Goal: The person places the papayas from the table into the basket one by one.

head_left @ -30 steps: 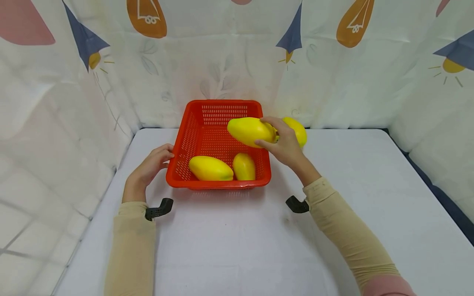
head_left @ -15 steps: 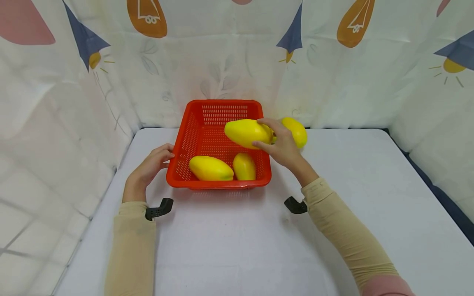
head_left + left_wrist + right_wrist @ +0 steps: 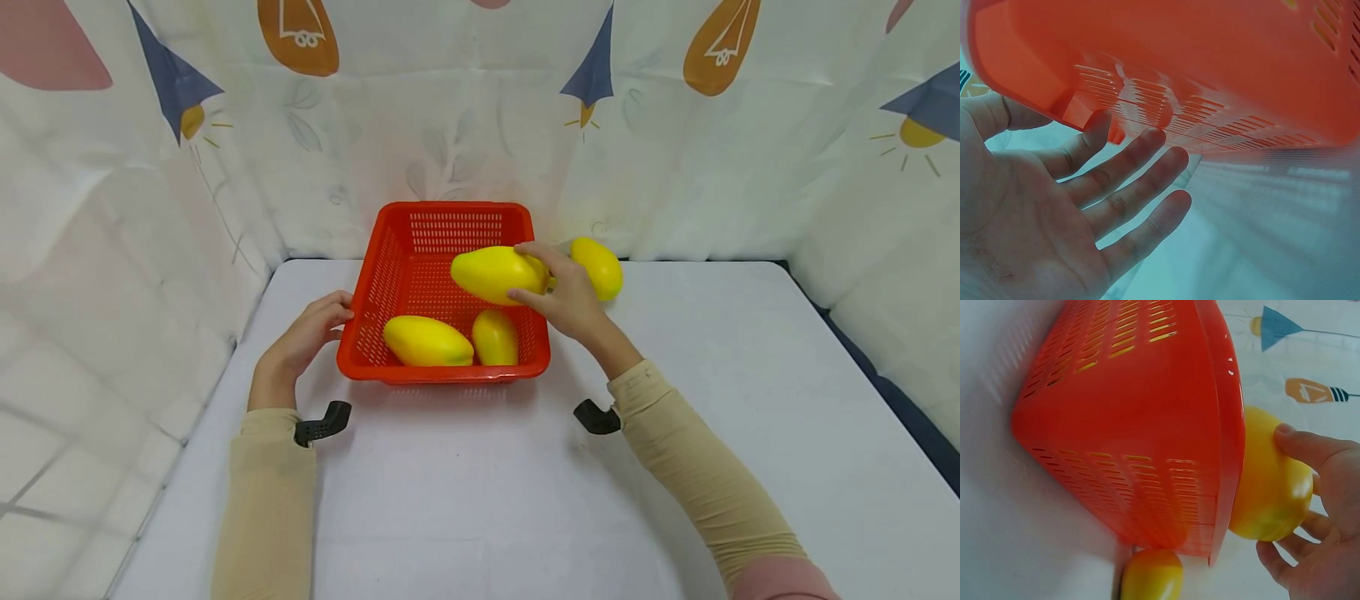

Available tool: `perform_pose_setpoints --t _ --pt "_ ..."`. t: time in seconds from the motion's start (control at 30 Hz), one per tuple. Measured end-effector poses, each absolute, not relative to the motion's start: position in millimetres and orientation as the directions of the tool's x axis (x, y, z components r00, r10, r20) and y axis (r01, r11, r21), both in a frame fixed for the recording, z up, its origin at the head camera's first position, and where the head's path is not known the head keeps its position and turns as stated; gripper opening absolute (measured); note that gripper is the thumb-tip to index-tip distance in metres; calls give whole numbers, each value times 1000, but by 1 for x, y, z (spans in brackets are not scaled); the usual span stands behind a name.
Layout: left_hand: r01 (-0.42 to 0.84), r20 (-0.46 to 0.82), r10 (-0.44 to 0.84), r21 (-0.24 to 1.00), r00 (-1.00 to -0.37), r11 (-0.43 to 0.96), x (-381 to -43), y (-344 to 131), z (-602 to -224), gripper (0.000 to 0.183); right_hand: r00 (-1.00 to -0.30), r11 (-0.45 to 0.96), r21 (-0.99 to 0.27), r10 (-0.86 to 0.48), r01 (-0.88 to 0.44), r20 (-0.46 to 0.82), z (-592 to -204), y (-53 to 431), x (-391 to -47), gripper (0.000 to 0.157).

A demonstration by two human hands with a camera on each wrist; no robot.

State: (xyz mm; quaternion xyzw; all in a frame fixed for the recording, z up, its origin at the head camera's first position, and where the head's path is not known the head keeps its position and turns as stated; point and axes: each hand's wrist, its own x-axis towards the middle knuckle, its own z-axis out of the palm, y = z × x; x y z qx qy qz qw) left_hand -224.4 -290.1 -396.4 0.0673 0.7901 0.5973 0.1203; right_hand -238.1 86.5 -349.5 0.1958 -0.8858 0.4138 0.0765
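Note:
My right hand grips a yellow mango by its right end, thumb on the near side and fingers over the top. This mango is above the right half of a red plastic basket. Two more mangoes lie inside near the front: a long one and a shorter-looking one. Another mango lies on the table behind my right hand. With loosely extended fingers, my left hand touches the basket's left side; the left wrist view shows those fingers beside the slotted wall.
A white-covered table bears the basket. A patterned cloth hangs close behind it and at both sides. Black wrist mounts stick out from the sleeves.
My right hand has moved the held mango slightly left and down over the basket. My left hand and the other mangoes have stayed in place.

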Motion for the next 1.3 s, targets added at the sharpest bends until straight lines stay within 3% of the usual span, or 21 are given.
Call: perform_pose_setpoints --t 1.3 --pt "-25 -98 256 961 -962 274 -225 -289 -396 23 -913 626 -671 -341 -398 224 -351 75 -238 56"
